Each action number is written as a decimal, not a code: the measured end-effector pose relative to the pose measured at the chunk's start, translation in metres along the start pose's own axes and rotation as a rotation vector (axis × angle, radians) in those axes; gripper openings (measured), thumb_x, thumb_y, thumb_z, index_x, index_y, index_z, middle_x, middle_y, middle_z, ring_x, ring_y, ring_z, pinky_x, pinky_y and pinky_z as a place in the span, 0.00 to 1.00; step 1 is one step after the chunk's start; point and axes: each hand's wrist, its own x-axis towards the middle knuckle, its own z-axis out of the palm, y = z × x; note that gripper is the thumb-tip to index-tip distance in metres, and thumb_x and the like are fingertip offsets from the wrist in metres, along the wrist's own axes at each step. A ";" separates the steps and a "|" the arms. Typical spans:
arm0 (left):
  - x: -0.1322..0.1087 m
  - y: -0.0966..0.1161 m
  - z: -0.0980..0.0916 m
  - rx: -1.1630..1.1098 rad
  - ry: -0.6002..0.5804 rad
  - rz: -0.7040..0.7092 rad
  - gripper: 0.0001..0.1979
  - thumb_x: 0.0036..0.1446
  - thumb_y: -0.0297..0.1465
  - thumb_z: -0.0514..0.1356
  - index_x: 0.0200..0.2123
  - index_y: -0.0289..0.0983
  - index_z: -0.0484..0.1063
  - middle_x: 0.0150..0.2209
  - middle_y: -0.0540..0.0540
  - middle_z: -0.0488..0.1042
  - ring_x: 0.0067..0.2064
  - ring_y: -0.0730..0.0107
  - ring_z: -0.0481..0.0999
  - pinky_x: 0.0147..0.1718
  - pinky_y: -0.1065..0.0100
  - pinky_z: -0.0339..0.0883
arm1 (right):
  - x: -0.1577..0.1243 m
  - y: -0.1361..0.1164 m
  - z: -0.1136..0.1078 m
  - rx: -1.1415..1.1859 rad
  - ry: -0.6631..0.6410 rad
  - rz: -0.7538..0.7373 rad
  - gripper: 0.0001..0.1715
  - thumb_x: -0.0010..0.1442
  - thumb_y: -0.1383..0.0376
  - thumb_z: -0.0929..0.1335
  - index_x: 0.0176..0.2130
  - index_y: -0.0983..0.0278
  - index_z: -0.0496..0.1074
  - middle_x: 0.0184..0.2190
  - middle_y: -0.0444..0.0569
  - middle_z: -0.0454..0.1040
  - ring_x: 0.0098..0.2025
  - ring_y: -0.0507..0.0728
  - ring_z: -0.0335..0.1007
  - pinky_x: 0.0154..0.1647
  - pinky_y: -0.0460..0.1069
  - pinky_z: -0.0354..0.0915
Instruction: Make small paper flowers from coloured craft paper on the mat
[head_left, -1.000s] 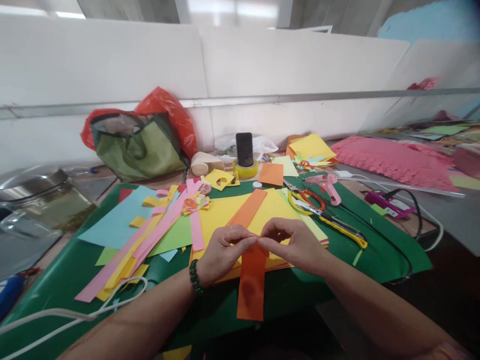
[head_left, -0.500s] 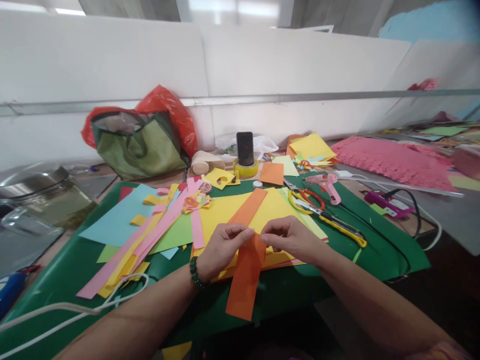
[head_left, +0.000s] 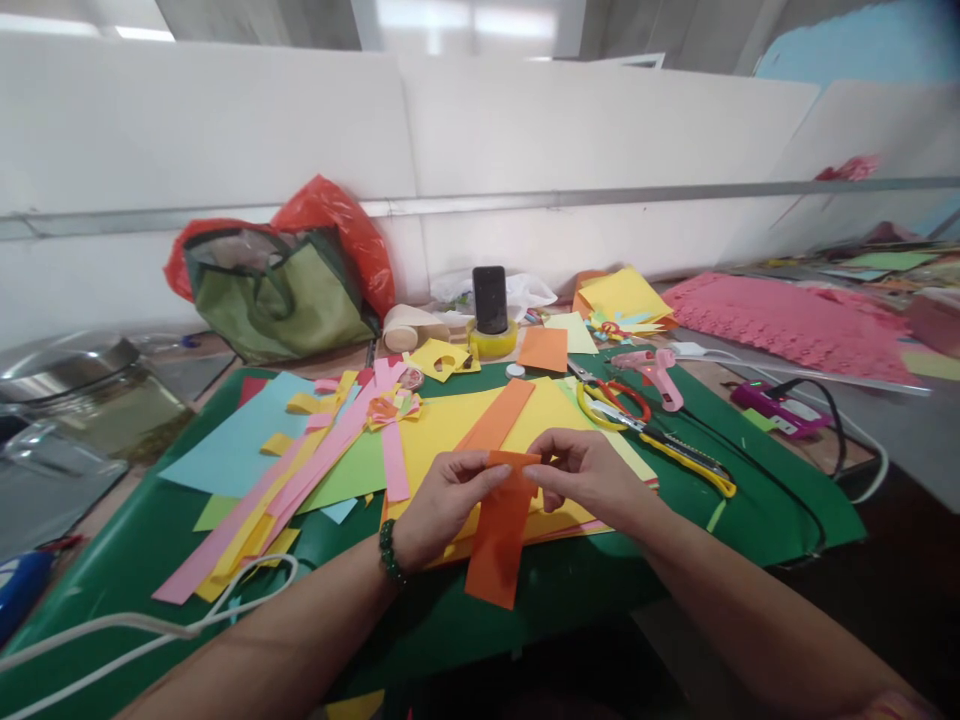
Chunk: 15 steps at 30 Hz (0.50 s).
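My left hand pinches the upper left edge of an orange paper strip between thumb and fingers. Opposite it, my right hand grips the strip's upper right edge, with its other fingers curled behind. The strip hangs down toward me over the table's front, and its top end looks folded. Beneath my hands lie yellow paper sheets, with another orange strip on top. Left of them are a paper flower and long pink paper strips.
Scissors, a yellow utility knife and a pink glue gun lie at right on the green mat. A phone leans upright on a yellow tape roll. White cable crosses the near left; a glass jar stands beyond.
The strip's lower end has risen and swung slightly right. Its top end now shows as a flat edge above my thumbs, and both hands still grip it.
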 end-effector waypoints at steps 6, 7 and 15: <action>0.001 0.001 -0.002 0.059 -0.003 -0.006 0.21 0.53 0.48 0.62 0.24 0.33 0.73 0.23 0.50 0.67 0.26 0.74 0.60 0.27 0.71 0.54 | 0.001 0.003 0.002 0.135 -0.008 0.021 0.20 0.42 0.57 0.76 0.30 0.65 0.68 0.18 0.39 0.70 0.20 0.50 0.71 0.23 0.45 0.67; 0.001 0.002 -0.002 0.069 -0.006 -0.015 0.22 0.53 0.48 0.61 0.23 0.33 0.72 0.22 0.51 0.65 0.25 0.75 0.58 0.25 0.71 0.52 | 0.001 0.003 0.002 0.150 -0.001 0.013 0.20 0.42 0.57 0.76 0.30 0.65 0.68 0.19 0.38 0.70 0.20 0.50 0.71 0.23 0.46 0.67; 0.001 0.000 -0.003 0.069 -0.044 -0.054 0.20 0.54 0.46 0.61 0.26 0.33 0.75 0.21 0.51 0.66 0.24 0.75 0.61 0.25 0.71 0.55 | 0.000 0.005 0.004 0.187 0.011 0.002 0.19 0.42 0.59 0.76 0.31 0.64 0.68 0.21 0.38 0.70 0.20 0.49 0.70 0.25 0.47 0.69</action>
